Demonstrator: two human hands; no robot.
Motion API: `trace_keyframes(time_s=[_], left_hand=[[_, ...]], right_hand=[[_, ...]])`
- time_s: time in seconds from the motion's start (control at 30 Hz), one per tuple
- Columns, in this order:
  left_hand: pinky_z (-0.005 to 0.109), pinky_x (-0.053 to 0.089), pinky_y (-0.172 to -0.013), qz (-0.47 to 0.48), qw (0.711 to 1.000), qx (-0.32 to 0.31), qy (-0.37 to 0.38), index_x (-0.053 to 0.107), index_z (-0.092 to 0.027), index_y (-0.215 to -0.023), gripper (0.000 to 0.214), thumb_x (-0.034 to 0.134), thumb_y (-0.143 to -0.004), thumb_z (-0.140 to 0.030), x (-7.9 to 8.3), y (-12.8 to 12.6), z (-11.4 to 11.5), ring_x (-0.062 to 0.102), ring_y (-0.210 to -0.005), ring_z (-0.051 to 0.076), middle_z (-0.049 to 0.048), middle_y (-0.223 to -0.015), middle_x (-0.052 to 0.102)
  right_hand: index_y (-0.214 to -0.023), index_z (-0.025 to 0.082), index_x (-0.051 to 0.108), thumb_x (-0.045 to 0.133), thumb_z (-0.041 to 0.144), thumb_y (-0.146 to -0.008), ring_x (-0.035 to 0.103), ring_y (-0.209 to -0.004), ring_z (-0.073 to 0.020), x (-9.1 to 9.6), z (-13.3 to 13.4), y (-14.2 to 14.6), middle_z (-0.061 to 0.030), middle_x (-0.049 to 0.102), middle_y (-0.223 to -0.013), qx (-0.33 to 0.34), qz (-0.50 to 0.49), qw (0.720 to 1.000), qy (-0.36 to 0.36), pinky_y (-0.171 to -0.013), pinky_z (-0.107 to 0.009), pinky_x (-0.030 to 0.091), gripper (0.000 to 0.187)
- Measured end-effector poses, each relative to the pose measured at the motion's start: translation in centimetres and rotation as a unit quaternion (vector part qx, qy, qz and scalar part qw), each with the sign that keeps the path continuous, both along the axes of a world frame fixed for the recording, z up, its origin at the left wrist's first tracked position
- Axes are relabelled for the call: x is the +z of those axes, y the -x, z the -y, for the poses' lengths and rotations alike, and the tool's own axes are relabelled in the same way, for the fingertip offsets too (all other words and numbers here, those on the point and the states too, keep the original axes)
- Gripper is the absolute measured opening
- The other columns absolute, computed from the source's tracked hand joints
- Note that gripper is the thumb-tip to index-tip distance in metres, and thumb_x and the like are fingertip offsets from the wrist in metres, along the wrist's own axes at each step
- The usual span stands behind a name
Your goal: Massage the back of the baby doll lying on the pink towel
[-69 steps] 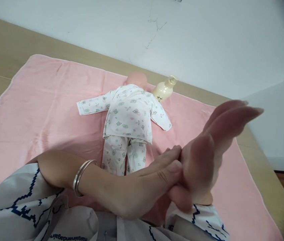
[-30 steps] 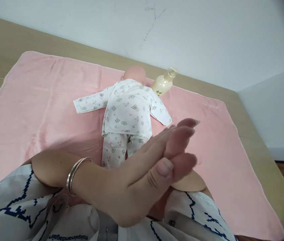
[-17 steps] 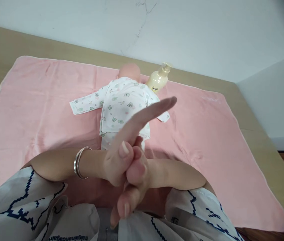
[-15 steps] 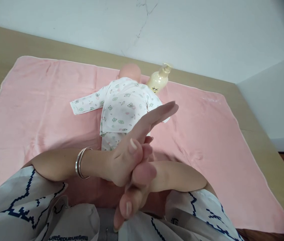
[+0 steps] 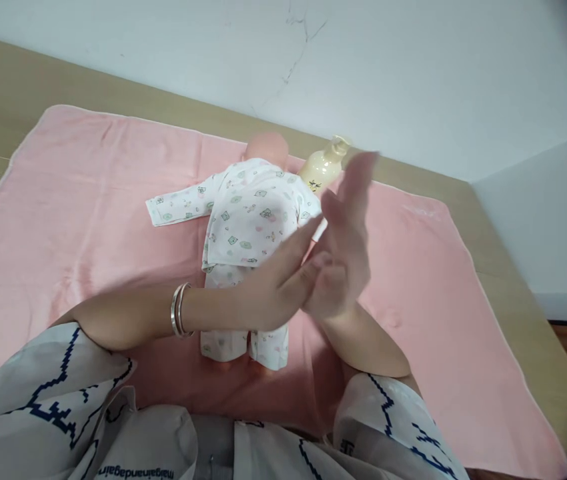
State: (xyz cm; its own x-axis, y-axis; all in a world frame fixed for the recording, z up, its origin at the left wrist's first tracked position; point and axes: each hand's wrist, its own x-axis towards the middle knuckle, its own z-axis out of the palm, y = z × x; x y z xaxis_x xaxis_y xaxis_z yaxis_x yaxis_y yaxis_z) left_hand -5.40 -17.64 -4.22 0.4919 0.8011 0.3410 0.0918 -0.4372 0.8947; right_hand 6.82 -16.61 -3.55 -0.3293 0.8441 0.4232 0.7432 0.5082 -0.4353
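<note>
Palm to palm, my two hands touch each other above a baby doll. My left hand, with silver bangles at the wrist, lies with straightened fingers against the other palm. My right hand is raised, fingers stretched upward and a little blurred. No object shows between them. The doll lies face down in a white printed top and trousers, its bald head toward the wall. My hands and forearm cover part of its right side and trousers. Beside its head rests a cream pump bottle, tilted.
A pink blanket lies under the doll on a wooden surface. A white wall with a crack stands behind. Near the blanket's right corner is a whitish mark.
My right hand has swung up from below my left and now points upward. My left hand has shifted right and turned along the right palm. The doll's trouser legs have come into view.
</note>
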Motion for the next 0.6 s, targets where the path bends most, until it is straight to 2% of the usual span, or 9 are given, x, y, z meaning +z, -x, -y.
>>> trace_keyframes(time_s=[0.03, 0.07, 0.13, 0.17, 0.23, 0.27, 0.37, 0.47, 0.6], left_hand=[[0.048, 0.025, -0.134, -0.005, 1.0, 0.019, 0.005, 0.021, -0.016, -0.158, 0.063, 0.02, -0.106, -0.051, -0.3, 0.1, -1.2, 0.017, -0.159, 0.028, 0.0102, -0.168, 0.026], [0.049, 0.016, -0.136, -0.019, 0.997, 0.068, -0.013, 0.017, -0.009, -0.158, 0.067, 0.023, -0.105, -0.05, -0.9, 0.2, -2.6, 0.011, -0.16, 0.029, 0.015, -0.17, 0.018], [0.052, 0.01, -0.136, -0.049, 0.979, 0.186, -0.066, 0.019, -0.008, -0.157, 0.07, 0.024, -0.104, -0.054, -2.9, 0.6, -5.9, 0.005, -0.161, 0.031, 0.0155, -0.17, 0.017], [0.052, 0.012, -0.135, -0.05, 0.968, 0.235, -0.074, 0.026, -0.01, -0.155, 0.07, 0.024, -0.103, -0.057, -4.2, 0.9, -7.5, 0.009, -0.16, 0.031, 0.0161, -0.168, 0.023], [0.047, 0.019, -0.134, -0.039, 0.959, 0.275, -0.065, 0.041, -0.02, -0.147, 0.066, 0.021, -0.102, -0.064, -7.0, 1.3, -10.4, 0.025, -0.157, 0.028, 0.0106, -0.161, 0.04], [0.047, 0.022, -0.133, -0.034, 0.956, 0.283, -0.063, 0.046, -0.022, -0.143, 0.068, 0.019, -0.101, -0.068, -8.3, 1.5, -11.5, 0.034, -0.153, 0.027, 0.01, -0.157, 0.046], [0.047, 0.027, -0.13, -0.021, 0.952, 0.302, -0.053, 0.053, -0.022, -0.137, 0.079, 0.012, -0.096, -0.076, -10.7, 1.5, -13.1, 0.041, -0.149, 0.026, 0.0101, -0.149, 0.055], [0.049, 0.025, -0.13, -0.028, 0.951, 0.301, -0.058, 0.053, -0.018, -0.139, 0.086, 0.008, -0.095, -0.077, -11.1, 1.3, -13.0, 0.038, -0.151, 0.027, 0.0114, -0.151, 0.054], [0.052, 0.027, -0.129, -0.034, 0.952, 0.299, -0.063, 0.053, -0.015, -0.14, 0.084, 0.01, -0.098, -0.074, -10.2, 1.3, -12.2, 0.038, -0.151, 0.028, 0.0146, -0.152, 0.052]], right_hand=[[-0.16, 0.04, 0.022, 0.011, 0.066, -0.099, -0.002, -0.16, -0.0313, -0.2, -0.7, 0.2, 0.0113, 0.025, -0.169, -0.014, -0.05, 0.999, -0.018, -0.129, -0.063, 0.022, 0.068], [-0.16, 0.035, 0.024, 0.011, 0.061, -0.102, 0.007, -0.16, -0.0284, -0.5, -1.4, 0.4, 0.0085, 0.025, -0.169, -0.021, -0.095, 0.995, -0.026, -0.129, -0.057, 0.027, 0.066], [-0.158, 0.027, 0.031, 0.013, 0.053, -0.105, 0.024, -0.157, -0.0237, -1.6, -3.0, 0.8, 0.0024, 0.031, -0.168, -0.011, -0.13, 0.991, 0.005, -0.128, -0.048, 0.033, 0.063], [-0.157, 0.024, 0.034, 0.015, 0.051, -0.105, 0.031, -0.155, -0.0223, -2.2, -3.8, 0.9, 0.0002, 0.036, -0.166, 0.001, -0.115, 0.993, 0.039, -0.128, -0.046, 0.034, 0.062], [-0.156, 0.022, 0.039, 0.019, 0.046, -0.105, 0.035, -0.153, -0.0219, -3.4, -5.6, 1.0, -0.0019, 0.044, -0.161, 0.021, -0.048, 0.994, 0.097, -0.13, -0.047, 0.029, 0.06], [-0.155, 0.021, 0.039, 0.021, 0.044, -0.105, 0.034, -0.154, -0.0223, -4.0, -6.4, 0.9, -0.003, 0.045, -0.16, 0.032, -0.013, 0.994, 0.108, -0.131, -0.049, 0.024, 0.059], [-0.155, 0.02, 0.04, 0.024, 0.039, -0.104, 0.027, -0.157, -0.0231, -5.5, -8.8, 0.1, -0.0041, 0.047, -0.16, 0.054, 0.064, 0.994, 0.076, -0.132, -0.055, 0.012, 0.057], [-0.154, 0.022, 0.042, 0.024, 0.042, -0.104, 0.022, -0.158, -0.0226, -6.2, -10.6, -1.2, -0.0033, 0.04, -0.164, 0.042, 0.071, 0.994, 0.069, -0.131, -0.055, 0.011, 0.056], [-0.157, 0.014, 0.036, 0.029, 0.047, -0.103, 0.019, -0.159, -0.0294, -6.1, -10.8, -1.6, -0.0132, 0.025, -0.169, -0.052, 0.063, 0.992, 0.098, -0.129, -0.06, 0.014, 0.063]])
